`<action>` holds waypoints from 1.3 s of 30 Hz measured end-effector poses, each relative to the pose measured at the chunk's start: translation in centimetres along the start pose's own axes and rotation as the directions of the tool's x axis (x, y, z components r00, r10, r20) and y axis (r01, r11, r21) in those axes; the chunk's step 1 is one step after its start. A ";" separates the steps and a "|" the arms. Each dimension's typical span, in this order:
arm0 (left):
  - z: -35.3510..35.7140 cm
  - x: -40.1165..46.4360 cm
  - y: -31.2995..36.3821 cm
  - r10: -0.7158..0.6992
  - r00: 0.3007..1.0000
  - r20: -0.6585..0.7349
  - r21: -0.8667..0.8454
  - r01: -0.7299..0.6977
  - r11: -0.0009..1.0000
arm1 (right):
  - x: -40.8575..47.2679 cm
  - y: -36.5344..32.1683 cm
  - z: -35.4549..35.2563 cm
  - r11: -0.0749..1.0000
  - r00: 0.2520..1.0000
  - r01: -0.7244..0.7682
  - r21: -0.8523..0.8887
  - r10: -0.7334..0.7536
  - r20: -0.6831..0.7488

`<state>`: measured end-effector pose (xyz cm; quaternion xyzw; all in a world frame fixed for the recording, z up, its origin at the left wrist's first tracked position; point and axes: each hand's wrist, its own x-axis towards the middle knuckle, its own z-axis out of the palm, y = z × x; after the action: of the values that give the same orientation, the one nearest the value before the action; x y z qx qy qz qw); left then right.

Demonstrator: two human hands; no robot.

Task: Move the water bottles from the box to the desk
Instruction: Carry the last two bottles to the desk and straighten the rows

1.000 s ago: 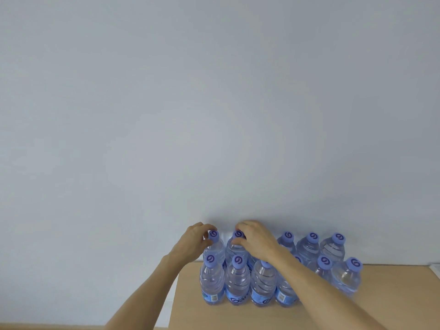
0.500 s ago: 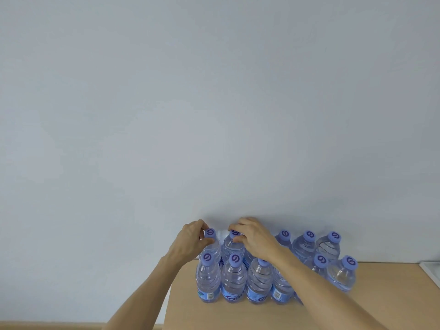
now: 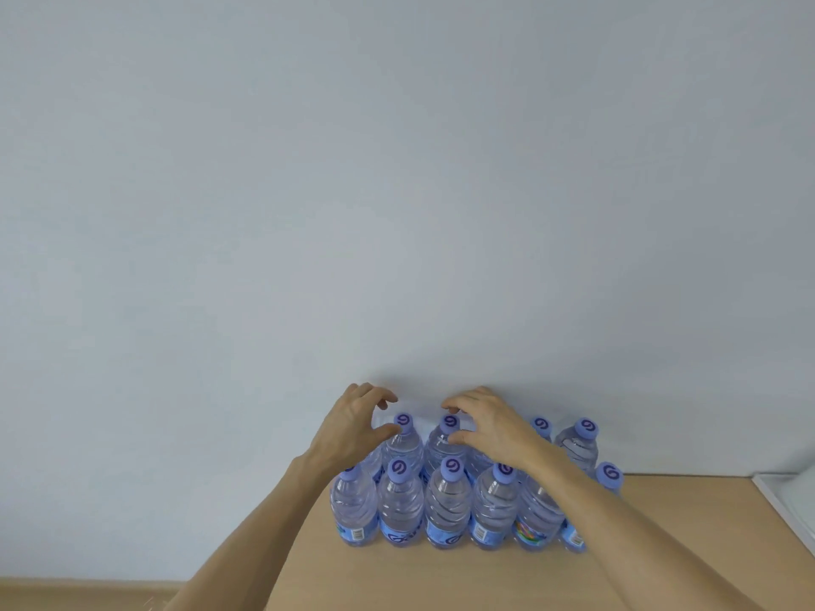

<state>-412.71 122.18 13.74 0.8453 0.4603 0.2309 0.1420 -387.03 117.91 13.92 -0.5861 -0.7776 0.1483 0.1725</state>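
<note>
Clear plastic water bottles with purple caps and blue labels stand upright on my tan wooden desk, against the wall. Six in front; the back row is partly hidden. My left hand and right hand hover with fingers loosely curled, holding nothing.

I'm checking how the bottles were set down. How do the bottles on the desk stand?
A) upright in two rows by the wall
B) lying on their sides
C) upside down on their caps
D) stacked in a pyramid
A: the bottles stand upright, caps up, in front and back rows on the desk against the wall.
</note>
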 end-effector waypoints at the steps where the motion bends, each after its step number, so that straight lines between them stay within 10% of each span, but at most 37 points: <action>1: 0.3 0.4 0.8 0.018 1.000 0.013 -0.003 -0.018 1.000 | -0.4 0.5 -0.4 1.000 1.000 0.001 -0.022 -0.001 -0.003; 15: 5.4 4.2 8.1 -0.087 0.974 0.207 0.333 0.014 0.943 | -3.3 5.6 -3.2 0.959 0.990 -0.108 -0.261 0.128 0.063; 39: 5.4 4.4 7.1 -0.060 0.976 0.209 0.179 0.022 0.984 | -2.7 5.2 -1.7 0.974 0.993 -0.117 -0.193 0.115 -0.021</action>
<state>-402.82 121.92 13.44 0.8647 0.4786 0.0941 0.1202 -381.13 116.80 12.93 -0.6452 -0.7521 0.0785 0.1095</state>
